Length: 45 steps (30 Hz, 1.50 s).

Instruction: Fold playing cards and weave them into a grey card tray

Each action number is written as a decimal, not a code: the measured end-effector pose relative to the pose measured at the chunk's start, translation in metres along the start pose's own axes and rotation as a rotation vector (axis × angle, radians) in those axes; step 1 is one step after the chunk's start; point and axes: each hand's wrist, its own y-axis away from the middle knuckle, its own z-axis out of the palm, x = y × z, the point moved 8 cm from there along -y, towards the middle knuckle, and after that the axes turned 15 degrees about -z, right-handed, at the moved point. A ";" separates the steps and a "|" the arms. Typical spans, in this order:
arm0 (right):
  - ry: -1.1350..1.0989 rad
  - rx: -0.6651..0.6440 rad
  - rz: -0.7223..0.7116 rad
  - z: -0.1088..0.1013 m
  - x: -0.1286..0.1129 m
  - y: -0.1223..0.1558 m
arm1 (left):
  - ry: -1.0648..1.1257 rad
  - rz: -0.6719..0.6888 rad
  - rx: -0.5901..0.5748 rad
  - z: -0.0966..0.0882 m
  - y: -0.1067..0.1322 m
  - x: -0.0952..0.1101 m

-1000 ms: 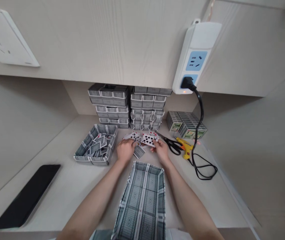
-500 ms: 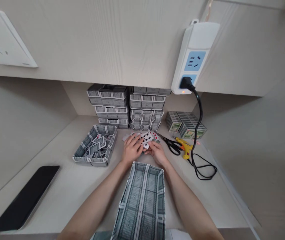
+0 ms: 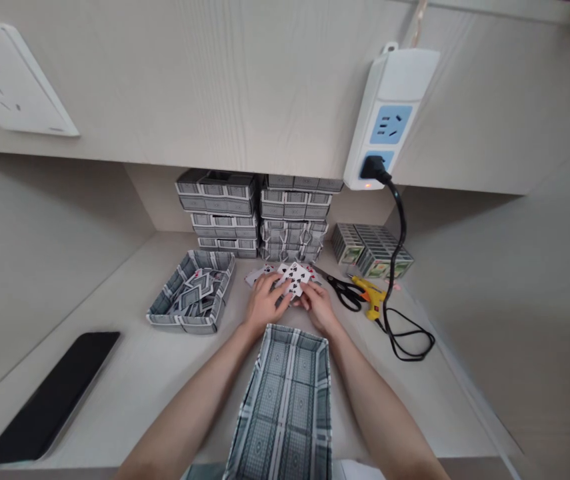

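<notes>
A person's bare hands meet over a face-up playing card (image 3: pixel 293 278) of spades, toward the far edge of a pale bench (image 3: pixel 139 380) and about midway between its sides. The left hand (image 3: pixel 263 303) lies with fingers spread, their tips at the card's left side, seemingly to steady it; the right hand (image 3: pixel 319 307) appears to pinch its near right edge, thumb above and fingers curled below, a hold that would leave the printed face uncovered. Loose cards (image 3: pixel 256 275) fan out on the bench just beyond, within easy reach. Between the forearms, a long tray (image 3: pixel 285 380) covered in card backs juts over the near edge, perhaps set there to leave working room behind it. Toward the left edge, an open box (image 3: pixel 185 327) holds a heap of cards, its walls likely stopping them from scattering. Patterned boxes (image 3: pixel 222 200) stand in two stacks along the far edge, an arrangement that saves space. Scissors (image 3: pixel 349 295) and a yellow glue gun (image 3: pixel 373 295) lie together right of the hands, handy for the right one, near a looping black cord (image 3: pixel 401 207) plugged into the raised power strip (image 3: pixel 389 87). Card packs (image 3: pixel 385 257) sit by the far right corner; a flat black device (image 3: pixel 55 397) occupies the near left one.
</notes>
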 end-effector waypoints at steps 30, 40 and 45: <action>0.155 -0.072 -0.048 -0.003 0.001 -0.003 | 0.596 -0.720 -0.165 0.024 0.002 -0.066; 0.186 -0.085 -0.006 -0.003 0.002 -0.003 | 0.805 -0.814 -0.172 0.033 0.003 -0.078; 0.208 -0.143 0.024 -0.002 0.004 -0.002 | 0.786 -0.831 -0.156 0.033 0.004 -0.081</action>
